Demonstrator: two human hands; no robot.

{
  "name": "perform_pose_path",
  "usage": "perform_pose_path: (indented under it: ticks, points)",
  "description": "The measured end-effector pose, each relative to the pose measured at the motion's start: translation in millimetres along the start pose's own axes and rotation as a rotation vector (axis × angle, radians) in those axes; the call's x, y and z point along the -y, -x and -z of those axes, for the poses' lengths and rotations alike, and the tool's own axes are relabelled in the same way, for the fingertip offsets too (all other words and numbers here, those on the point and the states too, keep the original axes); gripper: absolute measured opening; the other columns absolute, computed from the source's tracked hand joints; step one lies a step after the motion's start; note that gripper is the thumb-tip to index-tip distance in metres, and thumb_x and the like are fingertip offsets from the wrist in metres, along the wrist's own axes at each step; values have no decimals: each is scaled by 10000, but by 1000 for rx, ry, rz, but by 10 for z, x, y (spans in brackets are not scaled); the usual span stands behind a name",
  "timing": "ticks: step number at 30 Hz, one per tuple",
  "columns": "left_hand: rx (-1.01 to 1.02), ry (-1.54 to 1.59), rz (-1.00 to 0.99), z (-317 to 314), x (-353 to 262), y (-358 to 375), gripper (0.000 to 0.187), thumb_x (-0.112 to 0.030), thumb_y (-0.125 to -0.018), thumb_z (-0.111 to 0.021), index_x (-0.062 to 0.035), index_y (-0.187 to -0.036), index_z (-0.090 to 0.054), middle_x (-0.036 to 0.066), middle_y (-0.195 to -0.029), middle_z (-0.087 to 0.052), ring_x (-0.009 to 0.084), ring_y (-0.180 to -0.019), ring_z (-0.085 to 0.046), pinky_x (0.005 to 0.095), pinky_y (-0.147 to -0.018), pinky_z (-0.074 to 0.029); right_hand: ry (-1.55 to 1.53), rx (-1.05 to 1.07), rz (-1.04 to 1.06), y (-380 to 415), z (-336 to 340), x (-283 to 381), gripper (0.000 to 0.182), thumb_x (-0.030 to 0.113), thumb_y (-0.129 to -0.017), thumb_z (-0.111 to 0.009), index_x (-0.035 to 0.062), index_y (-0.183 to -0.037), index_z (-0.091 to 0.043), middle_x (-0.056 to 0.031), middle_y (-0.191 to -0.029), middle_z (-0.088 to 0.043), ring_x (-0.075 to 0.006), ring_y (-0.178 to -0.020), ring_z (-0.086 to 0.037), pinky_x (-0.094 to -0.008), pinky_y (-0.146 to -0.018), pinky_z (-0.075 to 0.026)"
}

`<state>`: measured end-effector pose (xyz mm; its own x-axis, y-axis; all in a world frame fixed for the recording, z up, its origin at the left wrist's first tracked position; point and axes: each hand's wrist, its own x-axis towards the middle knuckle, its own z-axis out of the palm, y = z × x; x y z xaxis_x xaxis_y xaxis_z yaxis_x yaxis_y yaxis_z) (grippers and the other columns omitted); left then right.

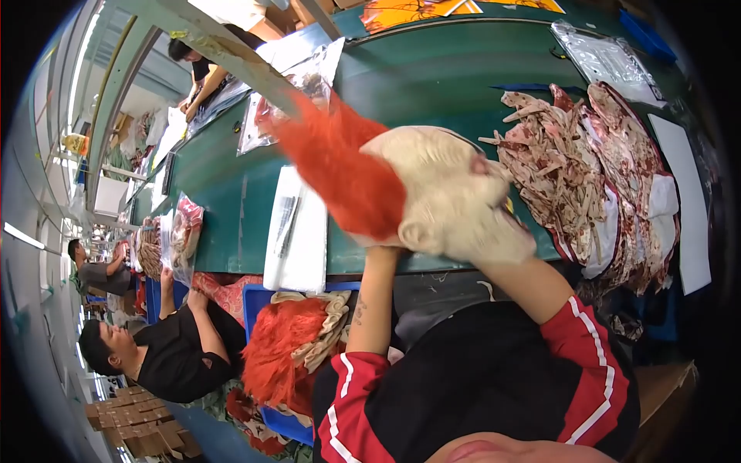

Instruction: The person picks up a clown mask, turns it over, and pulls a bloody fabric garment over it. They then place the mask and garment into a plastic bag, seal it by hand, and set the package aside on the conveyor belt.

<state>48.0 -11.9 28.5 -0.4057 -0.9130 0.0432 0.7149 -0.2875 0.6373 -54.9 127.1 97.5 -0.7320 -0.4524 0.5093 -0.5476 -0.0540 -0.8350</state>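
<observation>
Mask (455, 201): hovering over table (231, 208).
Hands: hiding behind mask; I cannot tell their grip.
Bin (256, 298): standing left of mask.
Pile (559, 154): lying right of mask.

A pale mask (455, 197) with red hair (343, 174), slightly blurred, is over the green tabletop (440, 65). Both forearms (373, 301) of the person go up to the mask, and the hands are hidden behind it. Right of the mask lie stained pieces (559, 166). Left of the mask is a white packet (309, 243); below and left of it, a blue bin (284, 423) contains red-haired things (282, 339). Farther left of the mask, a worker (185, 351) handles a clear bag (185, 239).
</observation>
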Motion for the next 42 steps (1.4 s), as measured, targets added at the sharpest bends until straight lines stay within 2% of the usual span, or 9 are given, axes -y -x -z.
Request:
perform_pose_path:
  ticks: [6, 11, 15, 21, 25, 27, 28, 30, 42]
  points:
    - [-7, -1031, -288, 33, -122, 64, 607, -458, -1036, -429, -116, -1532, -355, 140, -1496, -472, 292, -1408, -412, 381, -1173, -342, -314, 100, -361, 117, -297, -237, 583, 312, -751, -666, -21, -1219, -565, -174, -1232, -610, -267, -964, -645, -306, -874, -512]
    - [-328, 44, 191, 492, 129, -27, 647, -529, -1033, -356, -132, -1544, -343, 134, -1505, -465, 289, -1411, -411, 395, -1189, -316, -561, 181, -679, 355, -244, -696, 444, 210, -889, -536, -14, -1272, -549, -140, -1266, -626, -259, -991, -658, -289, -892, -506]
    - [483, 416, 262, 1090, 406, -153, 644, -527, -1041, -330, -131, -1549, -333, 120, -1532, -440, 280, -1418, -404, 395, -1200, -292, -761, 248, -921, 430, -305, -1025, 360, 128, -999, -432, -10, -1315, -536, -112, -1292, -639, -254, -1014, -668, -275, -906, -502]
    - [-56, 261, 367, 362, 617, -103, 649, -533, -1039, -325, -136, -1553, -322, 106, -1548, -421, 281, -1429, -390, 397, -1210, -268, -875, 144, -1025, 767, -113, -1058, 460, 238, -1011, -555, 31, -1419, -508, -115, -1475, -505, -221, -1269, -556, -305, -1051, -455]
    - [-481, 111, 445, -46, 569, 22, 654, -537, -1038, -322, -140, -1557, -313, 95, -1561, -407, 283, -1438, -379, 398, -1219, -250, 51, 827, -623, 733, 189, -804, 342, 153, -957, -492, 9, -1233, -633, -193, -1247, -653, -337, -1127, -620, -366, -955, -490]
    - [-317, -11, 434, 43, 560, 36, 651, -533, -1039, -322, -139, -1557, -311, 95, -1560, -408, 284, -1440, -375, 399, -1220, -246, 170, 1239, -938, 283, 394, -261, 351, 85, -894, -535, -3, -1222, -619, -172, -1201, -672, -349, -1086, -632, -372, -941, -496]
    - [-153, -134, 417, 123, 540, 61, 649, -529, -1040, -322, -138, -1557, -310, 95, -1559, -409, 285, -1442, -372, 400, -1221, -242, 173, 1245, -942, 399, 420, -327, 351, 85, -894, -535, -3, -1222, -619, -172, -1201, -672, -349, -1086, -632, -372, -941, -496]
    - [172, -375, 376, 269, 527, 133, 644, -521, -1042, -323, -135, -1558, -306, 95, -1557, -411, 286, -1446, -366, 401, -1224, -234, -162, 916, 8, 736, 514, -496, 354, 52, -844, -562, 1, -1179, -662, -147, -1158, -682, -296, -1047, -651, -380, -899, -520]
    - [384, 567, 489, 485, 673, 49, 663, -548, -1056, -222, -165, -1596, -191, 90, -1646, -221, 308, -1505, -237, 447, -1238, -194, 202, 697, 432, -203, -289, -792, 465, 153, -923, -574, 26, -1369, -535, -178, -1477, -458, -354, -1391, -403, -446, -1119, -349]
